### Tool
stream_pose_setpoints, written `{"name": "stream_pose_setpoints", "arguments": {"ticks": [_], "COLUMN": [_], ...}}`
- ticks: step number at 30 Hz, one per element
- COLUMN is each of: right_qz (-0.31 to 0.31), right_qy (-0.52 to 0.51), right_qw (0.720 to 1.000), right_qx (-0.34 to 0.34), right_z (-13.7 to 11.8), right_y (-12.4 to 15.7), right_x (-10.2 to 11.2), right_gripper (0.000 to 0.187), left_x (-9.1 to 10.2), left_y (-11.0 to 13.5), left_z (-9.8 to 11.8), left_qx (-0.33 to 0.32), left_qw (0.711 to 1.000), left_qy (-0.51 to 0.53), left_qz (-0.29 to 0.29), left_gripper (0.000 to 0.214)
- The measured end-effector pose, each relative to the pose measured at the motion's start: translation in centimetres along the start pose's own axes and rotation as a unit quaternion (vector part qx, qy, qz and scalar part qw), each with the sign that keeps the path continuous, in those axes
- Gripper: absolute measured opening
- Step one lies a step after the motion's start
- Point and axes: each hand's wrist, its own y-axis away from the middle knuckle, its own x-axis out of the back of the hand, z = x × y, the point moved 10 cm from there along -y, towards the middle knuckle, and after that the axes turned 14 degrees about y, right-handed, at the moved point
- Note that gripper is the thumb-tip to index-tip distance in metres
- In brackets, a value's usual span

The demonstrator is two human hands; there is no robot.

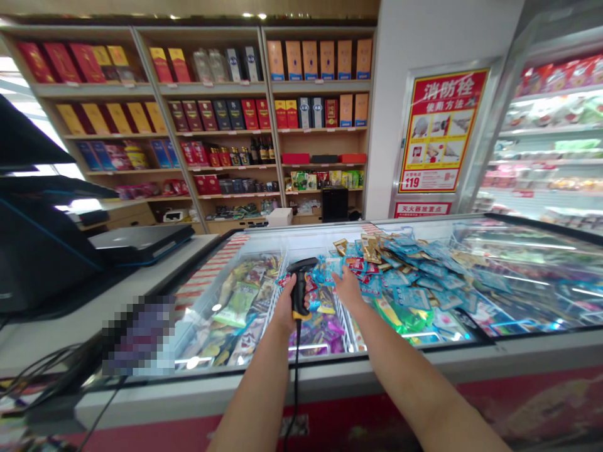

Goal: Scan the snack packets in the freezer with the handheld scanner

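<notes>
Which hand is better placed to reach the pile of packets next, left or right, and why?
Probably the right hand: it is beside the pile of packets, though it holds a blue packet. The left hand is farther off and grips a scanner.

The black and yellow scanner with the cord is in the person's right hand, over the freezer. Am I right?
Not quite: in the head view, the black and yellow barcode scanner with the cord is in the person's left hand, over the chest freezer.
</notes>
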Motion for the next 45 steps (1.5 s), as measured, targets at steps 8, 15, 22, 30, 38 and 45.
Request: {"name": "stream_pose_setpoints", "arguments": {"ticks": [8,15,22,30,38,45], "right_qz": [0.012,0.005,-0.006,-0.019,-0.029,-0.009], "right_qy": [0.033,0.046,-0.014,-0.005,-0.009,-0.033], "right_qw": [0.999,0.998,0.999,0.999,0.998,0.997], "right_qx": [-0.038,-0.030,-0.044,-0.046,-0.056,-0.067], "right_z": [0.06,-0.32,-0.46,-0.38,-0.05,0.47], "right_y": [0.26,0.31,0.71,0.65,0.56,0.37], "right_x": [0.72,0.80,0.89,0.59,0.27,0.30], "right_gripper": [0.033,0.035,0.036,0.031,0.029,0.028], "left_x": [-0.18,-0.24,-0.16,-0.19,-0.20,-0.08], "left_y": [0.00,0.12,0.05,0.08,0.04,0.03], "left_z": [-0.01,-0.08,-0.09,-0.35,-0.31,-0.44], "left_qx": [-0.001,0.004,0.002,0.011,0.010,0.017], "left_qw": [1.000,1.000,1.000,1.000,0.999,0.999], "left_qy": [-0.009,-0.006,-0.010,-0.025,-0.029,-0.031], "left_qz": [-0.002,0.002,-0.003,-0.005,-0.010,-0.003], "left_gripper": [0.030,0.028,0.028,0.030,0.031,0.031]}}
